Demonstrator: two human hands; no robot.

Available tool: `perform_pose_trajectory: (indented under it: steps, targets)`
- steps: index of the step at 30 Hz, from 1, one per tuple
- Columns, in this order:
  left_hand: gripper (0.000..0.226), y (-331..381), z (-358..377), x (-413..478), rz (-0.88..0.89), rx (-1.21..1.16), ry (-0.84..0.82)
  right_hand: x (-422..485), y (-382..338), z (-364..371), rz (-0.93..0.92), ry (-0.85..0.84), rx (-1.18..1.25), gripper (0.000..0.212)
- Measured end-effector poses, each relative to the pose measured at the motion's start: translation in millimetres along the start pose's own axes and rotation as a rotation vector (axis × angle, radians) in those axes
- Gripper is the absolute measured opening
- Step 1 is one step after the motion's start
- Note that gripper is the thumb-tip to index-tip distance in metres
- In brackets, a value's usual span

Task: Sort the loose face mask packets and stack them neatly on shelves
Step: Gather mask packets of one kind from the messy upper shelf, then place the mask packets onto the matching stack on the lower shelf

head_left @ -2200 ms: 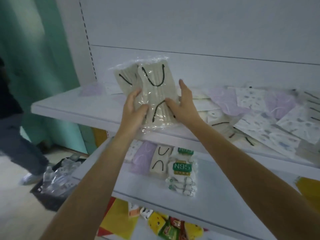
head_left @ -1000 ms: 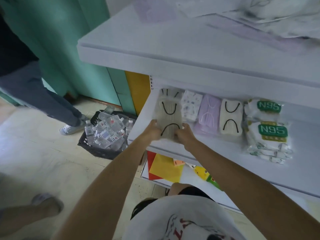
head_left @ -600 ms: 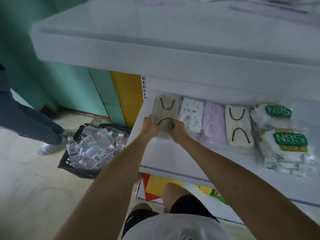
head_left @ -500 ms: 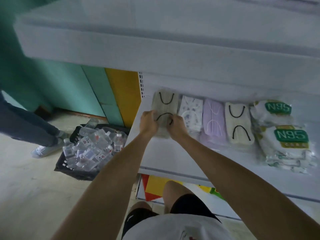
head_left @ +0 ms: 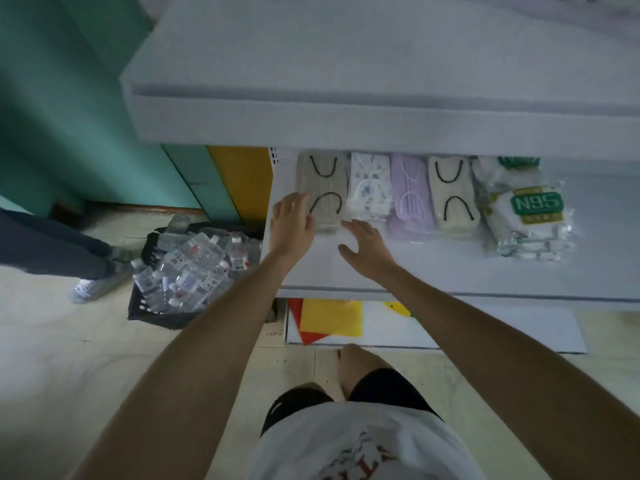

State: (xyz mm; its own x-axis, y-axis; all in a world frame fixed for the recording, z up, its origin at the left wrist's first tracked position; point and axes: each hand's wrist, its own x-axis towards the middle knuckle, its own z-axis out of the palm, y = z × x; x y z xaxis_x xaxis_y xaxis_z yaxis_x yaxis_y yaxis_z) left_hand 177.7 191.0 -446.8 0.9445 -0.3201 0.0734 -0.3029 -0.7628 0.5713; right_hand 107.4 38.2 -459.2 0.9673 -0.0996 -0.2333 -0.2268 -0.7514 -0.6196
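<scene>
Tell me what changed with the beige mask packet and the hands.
The beige packet came down from the upper shelf to the left end of the lower shelf row. Both hands let go: the left hand lies open at its left edge, the right hand open by its near corner. The patterned packet, purple packet, cream packet and N95 packets stayed put.

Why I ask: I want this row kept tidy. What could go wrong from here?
The beige packet lies at the left end of the shelf; the left hand, whose fingers touch it, might drag it askew or off when withdrawing.
A push from the right hand could ruck the patterned packet beside it.
</scene>
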Motion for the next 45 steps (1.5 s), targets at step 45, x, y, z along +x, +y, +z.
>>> perform_pose_trajectory:
  steps: [45]
  targets:
    - [0.033, 555, -7, -2, 0.715, 0.036, -0.137, -239, 200, -497, 0.466, 0.700, -0.308, 0.054]
